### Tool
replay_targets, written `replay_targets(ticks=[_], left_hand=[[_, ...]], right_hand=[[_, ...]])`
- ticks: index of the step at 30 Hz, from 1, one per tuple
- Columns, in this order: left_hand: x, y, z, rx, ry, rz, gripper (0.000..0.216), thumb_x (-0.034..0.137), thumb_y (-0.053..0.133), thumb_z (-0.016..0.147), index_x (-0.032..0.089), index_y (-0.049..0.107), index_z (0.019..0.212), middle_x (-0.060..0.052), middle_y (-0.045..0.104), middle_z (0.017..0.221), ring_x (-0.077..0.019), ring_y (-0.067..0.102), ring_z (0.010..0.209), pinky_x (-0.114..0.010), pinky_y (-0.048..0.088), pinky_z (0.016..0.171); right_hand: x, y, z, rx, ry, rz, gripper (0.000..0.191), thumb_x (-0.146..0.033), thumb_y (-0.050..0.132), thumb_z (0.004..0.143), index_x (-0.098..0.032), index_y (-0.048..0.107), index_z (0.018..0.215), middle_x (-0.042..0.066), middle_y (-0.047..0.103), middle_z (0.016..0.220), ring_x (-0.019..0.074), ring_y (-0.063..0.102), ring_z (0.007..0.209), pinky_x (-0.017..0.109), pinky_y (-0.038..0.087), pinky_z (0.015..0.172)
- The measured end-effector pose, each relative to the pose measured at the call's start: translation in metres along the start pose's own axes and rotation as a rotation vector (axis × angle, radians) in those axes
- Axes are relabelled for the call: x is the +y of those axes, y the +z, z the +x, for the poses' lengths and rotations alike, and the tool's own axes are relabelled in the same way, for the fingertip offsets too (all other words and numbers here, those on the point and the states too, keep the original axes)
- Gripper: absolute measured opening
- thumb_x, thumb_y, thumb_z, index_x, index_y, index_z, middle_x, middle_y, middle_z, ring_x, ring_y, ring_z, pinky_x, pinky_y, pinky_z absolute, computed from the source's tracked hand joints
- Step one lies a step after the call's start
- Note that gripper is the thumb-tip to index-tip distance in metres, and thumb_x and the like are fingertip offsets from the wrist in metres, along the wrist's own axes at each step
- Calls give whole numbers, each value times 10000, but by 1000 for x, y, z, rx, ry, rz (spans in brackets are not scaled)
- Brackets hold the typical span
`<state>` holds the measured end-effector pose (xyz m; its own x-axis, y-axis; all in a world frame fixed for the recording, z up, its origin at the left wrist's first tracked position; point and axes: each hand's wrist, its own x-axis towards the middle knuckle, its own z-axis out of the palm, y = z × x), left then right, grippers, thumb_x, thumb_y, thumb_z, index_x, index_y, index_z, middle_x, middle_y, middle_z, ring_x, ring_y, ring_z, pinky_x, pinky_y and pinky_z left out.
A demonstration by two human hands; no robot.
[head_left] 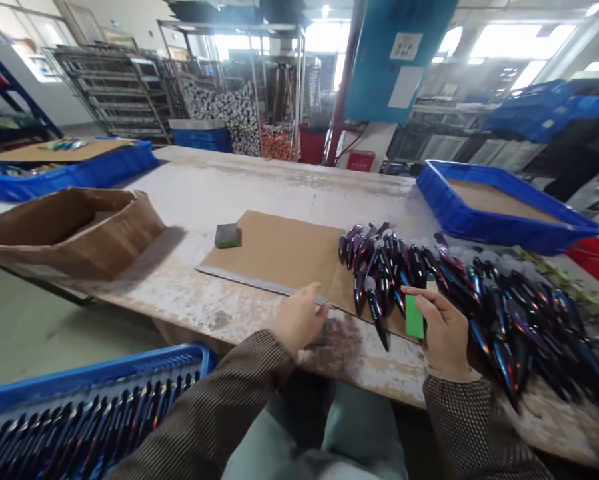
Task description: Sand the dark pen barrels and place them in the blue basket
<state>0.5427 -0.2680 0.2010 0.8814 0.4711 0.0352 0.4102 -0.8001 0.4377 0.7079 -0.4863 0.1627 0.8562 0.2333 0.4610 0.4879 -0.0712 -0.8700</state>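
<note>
My right hand (446, 330) grips a small green block (414, 317) between thumb and fingers, at the near edge of a heap of dark, glossy fishing lures (379, 267). Loosely bent, my left hand (302, 319) is at the front edge of a flat cardboard sheet (284, 250); a gap shows between its thumb and forefinger, and no object is visible in it. On the sheet's far left corner rests a grey block (226, 235) with a green underside. Part of the lure heap lies over the sheet's right end, and more lures (509, 320) spread to the right.
An open cardboard box (124, 233) stands at the table's left edge. Blue trays sit at the back left (104, 163) and back right (509, 223). Below the table at left, a blue crate (94, 380) holds rows of dark lures. Racks (104, 87) stand behind.
</note>
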Motion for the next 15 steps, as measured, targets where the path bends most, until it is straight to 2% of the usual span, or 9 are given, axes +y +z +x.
replay_targets(ticks=[1, 3, 6, 10, 12, 15], left_hand=[[24, 10, 23, -101, -11, 41, 473, 410, 459, 957, 169, 469, 1365, -140, 661, 1263, -261, 641, 1150, -359, 480, 976], [58, 28, 60, -177, -29, 72, 436, 409, 490, 936, 143, 524, 1279, -174, 665, 1235, -292, 653, 1132, -378, 497, 935], [81, 51, 96, -227, -70, 108, 403, 331, 533, 893, 104, 548, 1226, -209, 666, 1214, -306, 654, 1137, -376, 504, 917], [81, 62, 112, -244, -87, 145, 410, 289, 551, 867, 92, 554, 1226, -205, 694, 1148, -295, 676, 1091, -346, 514, 874], [73, 57, 110, -241, -75, 155, 375, 303, 557, 870, 115, 578, 1194, -180, 707, 1124, -275, 690, 1051, -318, 514, 843], [52, 39, 94, -212, -37, 166, 231, 275, 487, 916, 172, 628, 1068, -123, 713, 1112, -239, 683, 1040, -294, 496, 847]], right_hand=[[-2, -6, -2, -6, 17, 35, 279, -445, 668, 869, -207, 766, 977, 70, 722, 1046, 272, 660, 924, 350, 496, 793], [-3, -18, -7, -17, 43, 77, 260, -435, 684, 869, -216, 764, 985, 62, 716, 1079, 277, 649, 984, 354, 483, 851], [-1, -31, -15, -21, 49, 66, 244, -430, 669, 891, -228, 760, 992, 53, 712, 1087, 272, 644, 1002, 349, 476, 873], [6, -37, -21, -65, 53, 64, 236, -431, 655, 911, -240, 751, 1012, 47, 709, 1090, 272, 640, 1024, 365, 469, 916], [7, -35, -21, -88, 57, 83, 228, -426, 649, 916, -243, 746, 1011, 44, 709, 1086, 271, 641, 1026, 371, 470, 926], [6, -25, -17, -116, 49, 124, 207, -403, 635, 925, -244, 737, 1008, 42, 704, 1096, 267, 637, 1039, 378, 468, 946]])
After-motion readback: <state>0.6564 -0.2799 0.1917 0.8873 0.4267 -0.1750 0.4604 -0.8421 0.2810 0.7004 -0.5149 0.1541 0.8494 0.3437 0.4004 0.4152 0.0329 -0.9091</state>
